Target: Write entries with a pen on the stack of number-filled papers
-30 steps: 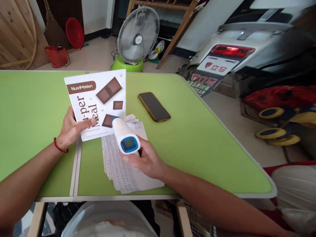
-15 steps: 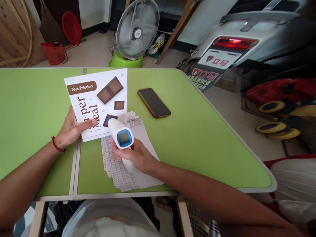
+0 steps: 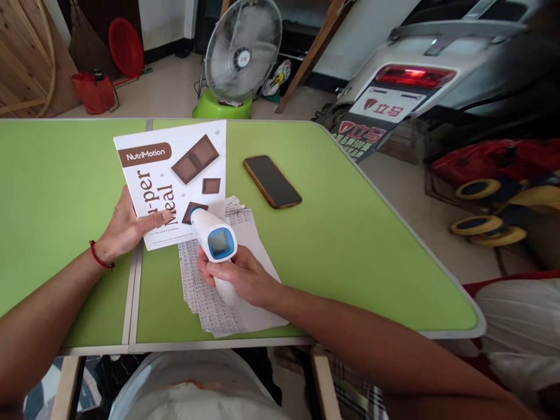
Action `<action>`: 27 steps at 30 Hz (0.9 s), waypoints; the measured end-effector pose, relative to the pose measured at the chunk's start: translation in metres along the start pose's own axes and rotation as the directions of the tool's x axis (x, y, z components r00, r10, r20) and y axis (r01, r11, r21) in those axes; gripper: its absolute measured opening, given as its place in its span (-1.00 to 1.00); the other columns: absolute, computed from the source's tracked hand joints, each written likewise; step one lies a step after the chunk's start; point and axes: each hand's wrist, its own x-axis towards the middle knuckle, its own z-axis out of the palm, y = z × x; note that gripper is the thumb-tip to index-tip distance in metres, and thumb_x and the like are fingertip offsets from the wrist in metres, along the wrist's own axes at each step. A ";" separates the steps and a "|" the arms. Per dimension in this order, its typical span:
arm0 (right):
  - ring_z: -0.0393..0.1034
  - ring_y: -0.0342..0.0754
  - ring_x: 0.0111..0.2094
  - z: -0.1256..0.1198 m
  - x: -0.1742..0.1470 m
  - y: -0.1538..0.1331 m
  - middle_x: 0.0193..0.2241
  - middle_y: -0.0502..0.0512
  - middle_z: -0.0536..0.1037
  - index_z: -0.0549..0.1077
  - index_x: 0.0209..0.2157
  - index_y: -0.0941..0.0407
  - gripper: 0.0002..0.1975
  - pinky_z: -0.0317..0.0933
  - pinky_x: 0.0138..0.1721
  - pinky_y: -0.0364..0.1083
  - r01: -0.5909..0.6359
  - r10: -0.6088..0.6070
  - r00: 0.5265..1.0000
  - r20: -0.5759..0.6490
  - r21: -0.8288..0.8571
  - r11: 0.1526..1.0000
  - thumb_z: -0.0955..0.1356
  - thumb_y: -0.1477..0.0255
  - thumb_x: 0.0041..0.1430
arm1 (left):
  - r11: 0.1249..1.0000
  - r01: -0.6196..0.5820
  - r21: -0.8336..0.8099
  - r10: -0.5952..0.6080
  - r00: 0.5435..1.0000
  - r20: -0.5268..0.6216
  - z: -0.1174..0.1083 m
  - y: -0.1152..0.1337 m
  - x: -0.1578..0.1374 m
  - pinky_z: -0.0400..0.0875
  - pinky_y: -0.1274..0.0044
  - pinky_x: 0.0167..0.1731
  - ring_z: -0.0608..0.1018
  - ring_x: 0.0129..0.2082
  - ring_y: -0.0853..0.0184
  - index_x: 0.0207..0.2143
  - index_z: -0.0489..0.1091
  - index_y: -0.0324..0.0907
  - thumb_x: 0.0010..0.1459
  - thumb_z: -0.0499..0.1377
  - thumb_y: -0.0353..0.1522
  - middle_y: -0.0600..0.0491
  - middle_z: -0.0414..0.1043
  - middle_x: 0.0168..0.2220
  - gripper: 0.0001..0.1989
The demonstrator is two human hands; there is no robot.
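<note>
My left hand [image 3: 126, 224] grips the lower left edge of a white box [image 3: 192, 131] marked NutriMotion, with pictures of chocolate pieces, thumb across its front. The box is held tilted up above the table. In my right hand [image 3: 242, 274] is a white infrared thermometer [image 3: 210, 224] with a blue-framed screen, its handle wrapped by my fingers. Its nose points at the lower part of the box; whether it touches cannot be told. Beneath both lies a fanned stack of handwritten paper sheets [image 3: 262, 291], partly covered by the box and my hand.
A smartphone [image 3: 273, 182] lies dark-screened on the green folding table [image 3: 350, 262], right of the box. Beyond the table stand a fan [image 3: 242, 58] on a green stool [image 3: 223, 108] and a red basin [image 3: 126, 49]. A scooter [image 3: 411, 76] is parked at the right.
Almost nothing differs. The whole view has shifted very slightly; both hands keep their hold on the box and the thermometer.
</note>
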 end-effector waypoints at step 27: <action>0.25 -0.17 -0.55 -0.002 -0.001 0.000 -0.61 -0.07 0.38 0.30 -0.47 0.10 -0.87 0.17 -0.45 -0.10 0.022 -0.021 0.999 0.039 -0.047 0.999 0.34 0.36 0.05 | 0.999 -0.002 0.033 0.001 1.000 0.026 -0.002 0.002 0.000 0.55 0.41 -0.31 0.57 -0.28 0.21 -0.20 0.37 -0.22 -0.06 0.39 -0.25 -0.06 0.53 -0.21 -0.58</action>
